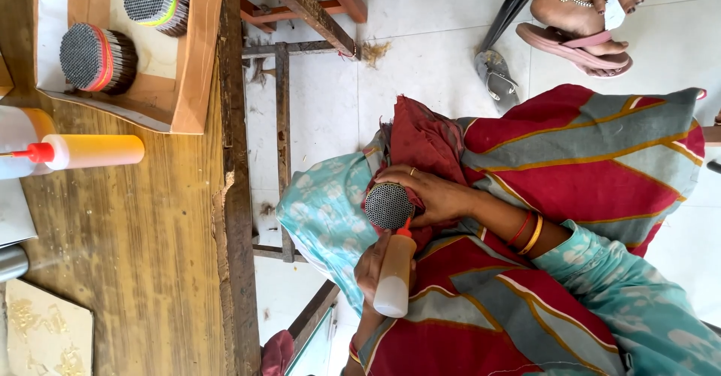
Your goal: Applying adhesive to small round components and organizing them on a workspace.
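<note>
Left hand (373, 265): my fingers are closed around a small translucent plastic squeeze bottle of amber liquid with a red nozzle (396, 271), held with the nozzle up against the bundle.
Right hand (432, 193): closed around a round bundle of dark bristles with a flat grey honeycomb-like face (389, 205), gripping it from the side; a ring shows on one finger, and red and yellow bangles sit at my wrist.
Bundle and bottle: the red nozzle tip touches the lower edge of the bundle's flat face; both are over my lap, above the red, grey and gold striped cloth (586, 166).
Counter (150, 271): worn wooden top, well apart from my hands.
On the counter: a larger squeeze bottle of yellow liquid with a red tip (82, 151) lies on its side; an open wooden tray (197, 60) holds two more round bristle bundles (98, 57), one banded red, the other green.
Floor (420, 38): pale tiles, with another person's sandalled foot (578, 27) at the far edge.
</note>
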